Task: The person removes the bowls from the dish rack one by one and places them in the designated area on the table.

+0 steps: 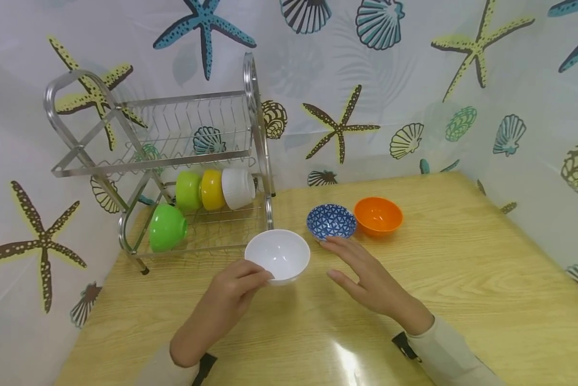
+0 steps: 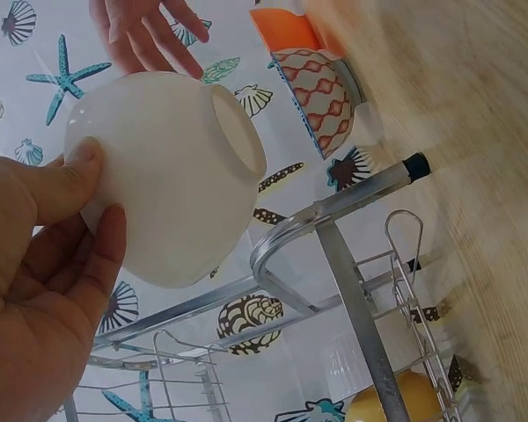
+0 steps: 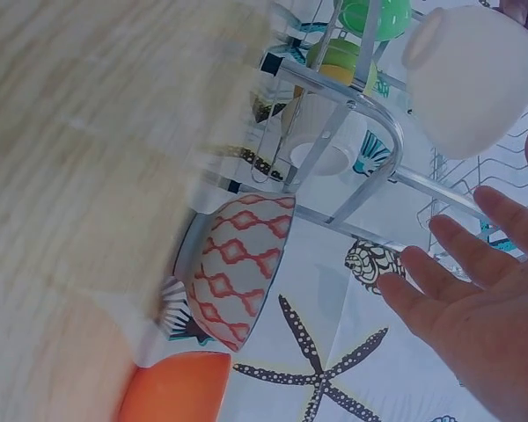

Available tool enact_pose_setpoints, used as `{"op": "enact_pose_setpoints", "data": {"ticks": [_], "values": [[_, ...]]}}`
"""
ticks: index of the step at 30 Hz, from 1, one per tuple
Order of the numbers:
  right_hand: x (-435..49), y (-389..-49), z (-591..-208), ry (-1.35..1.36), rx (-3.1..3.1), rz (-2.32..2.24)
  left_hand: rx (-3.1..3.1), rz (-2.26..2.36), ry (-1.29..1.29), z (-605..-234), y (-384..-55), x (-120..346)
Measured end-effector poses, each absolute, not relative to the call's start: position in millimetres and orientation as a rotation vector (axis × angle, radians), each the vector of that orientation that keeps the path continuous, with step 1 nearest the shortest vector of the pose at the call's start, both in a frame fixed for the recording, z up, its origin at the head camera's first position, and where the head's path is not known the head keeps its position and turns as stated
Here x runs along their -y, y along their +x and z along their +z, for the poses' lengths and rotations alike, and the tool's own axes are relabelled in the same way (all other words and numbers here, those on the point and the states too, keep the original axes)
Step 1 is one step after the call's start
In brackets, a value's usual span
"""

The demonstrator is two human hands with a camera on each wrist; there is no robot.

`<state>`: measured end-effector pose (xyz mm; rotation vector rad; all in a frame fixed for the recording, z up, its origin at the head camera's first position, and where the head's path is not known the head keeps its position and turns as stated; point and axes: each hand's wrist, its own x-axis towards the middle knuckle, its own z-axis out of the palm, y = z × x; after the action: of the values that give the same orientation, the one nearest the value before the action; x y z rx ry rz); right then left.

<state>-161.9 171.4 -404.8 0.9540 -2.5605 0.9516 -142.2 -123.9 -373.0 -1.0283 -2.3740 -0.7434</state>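
A white bowl (image 1: pixel 280 256) is held above the table by my left hand (image 1: pixel 235 289), whose thumb and fingers pinch its near-left rim. In the left wrist view the white bowl (image 2: pixel 167 176) shows its outer side and foot ring. To the right of it my right hand (image 1: pixel 366 279) hovers with fingers spread, touching nothing. Just beyond those fingertips stands a patterned bowl (image 1: pixel 331 221), blue and white inside; its outside carries red motifs in the right wrist view. An orange bowl (image 1: pixel 378 215) stands beside it on the right.
A two-tier metal dish rack (image 1: pixel 197 246) stands at the back left. On its lower tier, bowls lean on their sides: a bright green bowl (image 1: pixel 167 228), a lime bowl (image 1: pixel 188 191), a yellow bowl (image 1: pixel 212 190) and a white ribbed bowl (image 1: pixel 238 187). A patterned curtain hangs behind the wooden table (image 1: pixel 462 268).
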Motion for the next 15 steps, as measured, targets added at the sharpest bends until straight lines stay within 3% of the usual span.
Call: {"op": "enact_pose_setpoints", "data": {"ticks": [15], "values": [[-165,-154,-398,1.014,2.511,0.966,2.373,-0.761,-1.103,-385,-148,108]]}}
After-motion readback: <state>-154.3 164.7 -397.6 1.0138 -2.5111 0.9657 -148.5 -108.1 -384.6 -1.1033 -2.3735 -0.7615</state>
